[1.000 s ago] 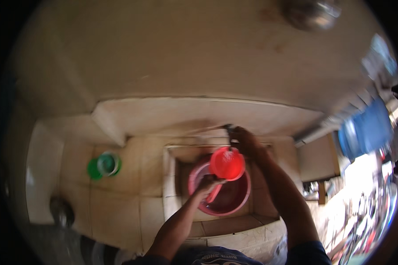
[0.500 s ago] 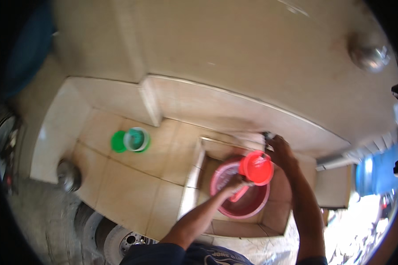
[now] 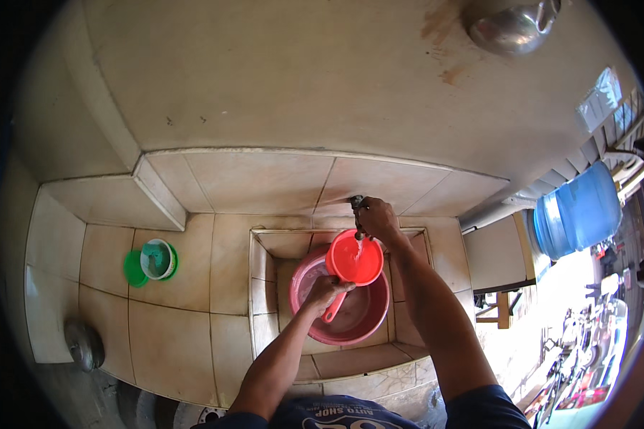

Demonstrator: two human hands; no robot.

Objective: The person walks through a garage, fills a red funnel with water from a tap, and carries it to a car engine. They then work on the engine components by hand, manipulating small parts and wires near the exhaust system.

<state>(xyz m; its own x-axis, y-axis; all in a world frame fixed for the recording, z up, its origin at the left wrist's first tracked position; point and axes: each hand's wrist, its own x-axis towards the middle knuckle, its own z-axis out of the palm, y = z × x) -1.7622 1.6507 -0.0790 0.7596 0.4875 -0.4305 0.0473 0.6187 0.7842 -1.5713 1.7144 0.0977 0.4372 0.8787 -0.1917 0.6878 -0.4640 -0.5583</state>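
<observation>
My left hand [image 3: 324, 293] grips a red plastic dipper [image 3: 355, 266] at its handle, holding it over a pink basin [image 3: 361, 325] inside a tiled sink well. My right hand [image 3: 377, 218] is closed on a metal tap [image 3: 358, 202] on the tiled back wall. A thin stream of water falls from the spout into the dipper.
To the left sit a white tub with teal contents [image 3: 155, 259], a green container [image 3: 134, 272] and a metal round object [image 3: 84, 347]. A blue water jug [image 3: 579, 207] stands at right beside a bright cluttered opening. A steel object [image 3: 511, 28] is high on the wall.
My view swung left, then came back right. Both hands remain at the dipper and tap, with the dipper still under the spout.
</observation>
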